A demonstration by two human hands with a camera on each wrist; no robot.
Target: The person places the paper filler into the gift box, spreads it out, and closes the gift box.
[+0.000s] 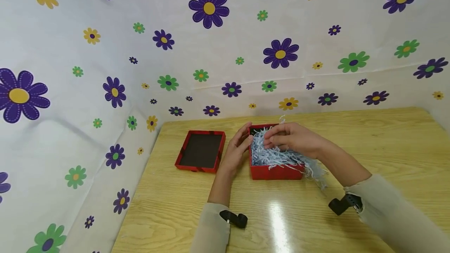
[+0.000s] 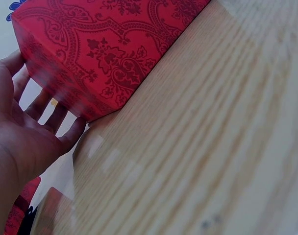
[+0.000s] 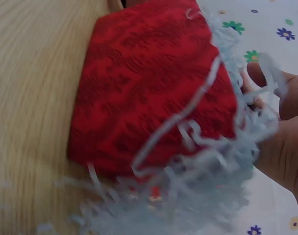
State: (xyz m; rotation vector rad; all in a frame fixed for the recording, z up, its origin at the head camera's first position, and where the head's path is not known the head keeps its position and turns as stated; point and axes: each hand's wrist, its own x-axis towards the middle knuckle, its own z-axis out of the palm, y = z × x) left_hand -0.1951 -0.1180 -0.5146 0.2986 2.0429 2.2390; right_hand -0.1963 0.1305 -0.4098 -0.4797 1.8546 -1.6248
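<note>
Looking across the wood-grained counter (image 1: pixel 168 206), we see a red box (image 1: pixel 276 173) toward its far side, its top uncovered and pale blue shredded paper (image 1: pixel 259 152) heaped inside. Dark scrollwork patterns the box's red walls. The heap leans to the near right, where loose strips spill past the rim and hang down outside; we cannot tell whether the lowest ones touch the counter.

We find the left hand (image 1: pixel 235 153) at the left wall of the box, its fingers spread and only slightly bent, their tips resting against that side rather than wrapping it. The right hand (image 1: pixel 295 139) comes in from the right, on top of the paper, with thumb and fingers bent toward each other among the strips. Paper hides the fingertips in the right wrist view, so we cannot tell whether they pinch any of it.

To the left of the left hand, apart from the box, we see a shallow red lid (image 1: pixel 200 150) lying on the counter, its dark inner face up. Both forearms wear beige sleeves (image 1: pixel 211 227), and each wrist carries a small black camera (image 1: pixel 234 219). Beyond the counter's far edge and along the left, we see a white cloth (image 1: pixel 242 44) printed with purple, green and yellow flowers.
</note>
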